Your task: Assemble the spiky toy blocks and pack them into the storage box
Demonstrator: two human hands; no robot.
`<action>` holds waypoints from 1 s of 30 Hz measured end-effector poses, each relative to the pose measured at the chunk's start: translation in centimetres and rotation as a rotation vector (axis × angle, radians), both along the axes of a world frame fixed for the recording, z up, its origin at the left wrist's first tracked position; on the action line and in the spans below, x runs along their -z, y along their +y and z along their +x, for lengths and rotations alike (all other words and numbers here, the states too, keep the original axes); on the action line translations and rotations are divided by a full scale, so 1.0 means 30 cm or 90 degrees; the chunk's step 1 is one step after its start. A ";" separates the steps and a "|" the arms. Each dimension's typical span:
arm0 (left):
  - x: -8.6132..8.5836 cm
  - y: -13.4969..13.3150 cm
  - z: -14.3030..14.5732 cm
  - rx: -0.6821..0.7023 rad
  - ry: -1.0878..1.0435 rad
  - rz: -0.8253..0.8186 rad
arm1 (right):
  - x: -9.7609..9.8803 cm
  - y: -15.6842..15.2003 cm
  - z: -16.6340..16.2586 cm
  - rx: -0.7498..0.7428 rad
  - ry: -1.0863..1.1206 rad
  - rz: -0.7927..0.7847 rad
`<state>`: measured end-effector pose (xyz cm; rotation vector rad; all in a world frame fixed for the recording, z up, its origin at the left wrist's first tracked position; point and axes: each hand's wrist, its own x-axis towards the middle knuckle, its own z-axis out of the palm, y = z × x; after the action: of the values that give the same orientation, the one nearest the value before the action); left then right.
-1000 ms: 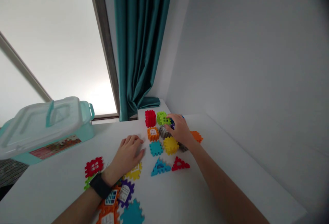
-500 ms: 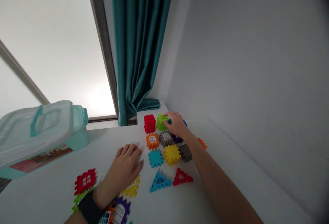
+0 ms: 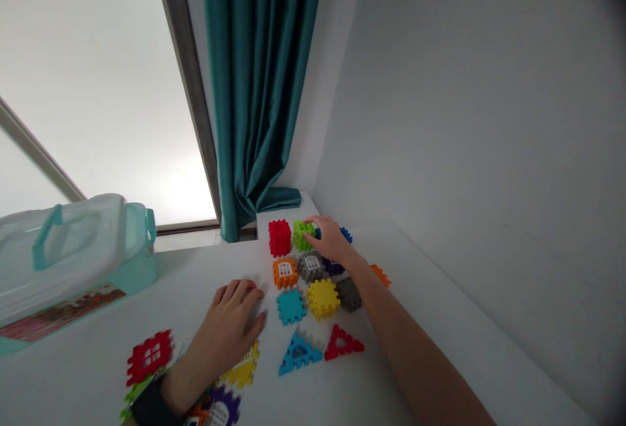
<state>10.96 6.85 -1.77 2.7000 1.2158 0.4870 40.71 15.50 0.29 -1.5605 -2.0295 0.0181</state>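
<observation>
Fingers of my left hand (image 3: pixel 220 328) lie loosely open, partly hiding a yellow piece (image 3: pixel 244 370); the view's lower edge crops a purple piece (image 3: pixel 227 406). Farther off, my right hand (image 3: pixel 332 241) sets thumb and forefinger against the toothed bright-green stack (image 3: pixel 302 235), between the red stack (image 3: pixel 280 238) and half-obscured blue pieces (image 3: pixel 346 235). Remotely, I cannot confirm a grip.

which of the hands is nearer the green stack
Right: the right hand has its fingertips at the stack's right side, while the left hand is farther off, nearer the person, left of the cyan piece.
</observation>
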 end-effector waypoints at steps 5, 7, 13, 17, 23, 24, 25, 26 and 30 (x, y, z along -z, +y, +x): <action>0.001 0.000 0.000 -0.002 0.000 0.003 | 0.006 0.006 0.010 0.000 0.005 -0.002; 0.001 0.001 0.000 -0.001 -0.003 0.004 | 0.008 0.008 0.014 0.001 0.006 -0.003; -0.002 0.001 -0.002 0.002 -0.007 0.006 | 0.021 0.013 0.022 0.001 0.004 -0.006; -0.001 0.001 -0.003 0.004 -0.015 0.015 | 0.027 0.016 0.023 -0.002 0.005 -0.004; -0.002 0.000 -0.001 0.002 -0.010 0.007 | 0.026 0.014 0.020 -0.008 0.004 -0.006; -0.003 0.000 -0.001 0.001 -0.009 0.006 | 0.025 0.014 0.020 -0.009 0.004 -0.006; -0.003 -0.001 0.000 0.001 -0.008 0.005 | 0.025 0.013 0.020 -0.011 0.005 -0.006; -0.003 -0.001 0.000 0.000 -0.008 0.006 | 0.024 0.013 0.020 -0.013 0.005 -0.005; -0.006 -0.001 -0.001 0.004 -0.014 0.011 | 0.015 0.005 0.020 -0.018 0.008 0.003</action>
<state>10.94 6.82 -1.58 2.7036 1.2031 0.5278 41.30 15.64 -0.17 -1.5241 -2.0403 0.0347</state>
